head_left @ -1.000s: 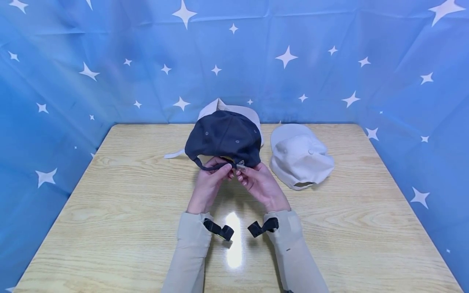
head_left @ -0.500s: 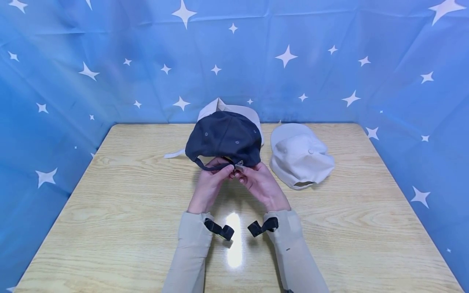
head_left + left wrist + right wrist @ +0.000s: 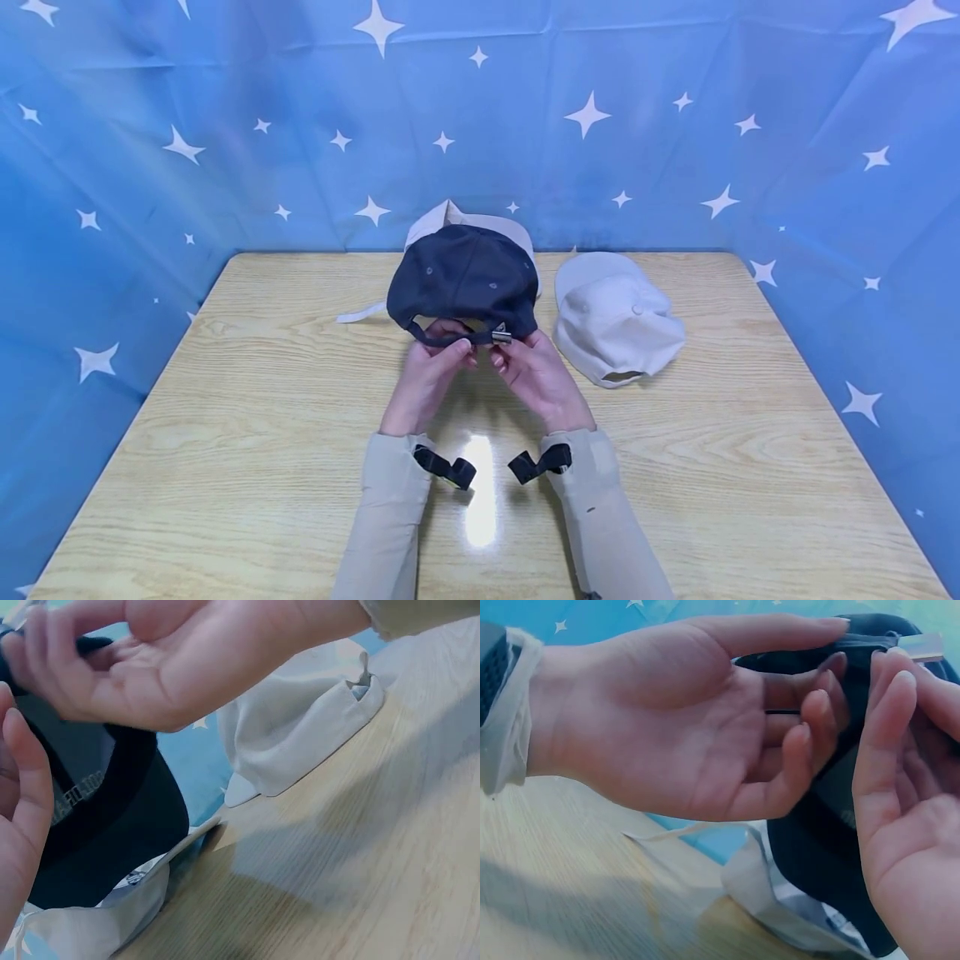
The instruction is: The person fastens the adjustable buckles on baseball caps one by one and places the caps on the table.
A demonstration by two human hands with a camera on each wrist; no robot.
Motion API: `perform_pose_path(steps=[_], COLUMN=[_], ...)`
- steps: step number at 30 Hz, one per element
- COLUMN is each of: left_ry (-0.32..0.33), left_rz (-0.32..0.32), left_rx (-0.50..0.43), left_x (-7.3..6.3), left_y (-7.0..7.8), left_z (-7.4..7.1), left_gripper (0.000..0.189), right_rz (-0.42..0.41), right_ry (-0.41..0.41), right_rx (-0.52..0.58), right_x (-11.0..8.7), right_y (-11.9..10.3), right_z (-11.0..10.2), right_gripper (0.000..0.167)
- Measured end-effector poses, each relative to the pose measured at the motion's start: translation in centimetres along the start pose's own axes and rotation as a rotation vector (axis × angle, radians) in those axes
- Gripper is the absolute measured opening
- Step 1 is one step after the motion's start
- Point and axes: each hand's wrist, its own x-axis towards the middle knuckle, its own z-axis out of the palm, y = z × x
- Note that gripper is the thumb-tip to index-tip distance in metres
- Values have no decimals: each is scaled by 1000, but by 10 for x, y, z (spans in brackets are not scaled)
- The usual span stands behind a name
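A dark navy baseball cap is held up over the table, its back opening and strap toward me. My left hand pinches the strap between thumb and fingers, left of the metal buckle. With thumb and fingertips my right hand grips the strap at the buckle. In the right wrist view the shiny buckle sits right at the right hand's fingertips, and the left thumb lies along the strap. Lettering shows inside the cap in the left wrist view.
Behind the navy cap a white cap is partly hidden, its loose strap lying to the left. Another white cap rests on the wooden table at the right. A blue star-printed cloth hangs behind.
The navy cap has shifted slightly right and up. The buckle, earlier tilted against the right thumb, now lies flat along the strap. The left hand still pinches the strap; the white caps have stayed put.
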Motion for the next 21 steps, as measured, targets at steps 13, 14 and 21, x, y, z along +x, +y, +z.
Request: perform_pose_path(steps=[13, 14, 21], left_ry=[68, 68, 86], left_rz=[-21, -20, -30], left_rx=[34, 38, 74], left_x=[1, 1, 2], left_y=[0, -1, -1], left_z=[-1, -1, -1], left_gripper=[10, 10, 11], right_rz=[21, 22, 18], right_ry=[54, 54, 33], right_rx=[27, 23, -3], right_x=[0, 0, 0], right_y=[-1, -1, -1], right_z=[0, 0, 0], right_gripper=[15, 14, 14])
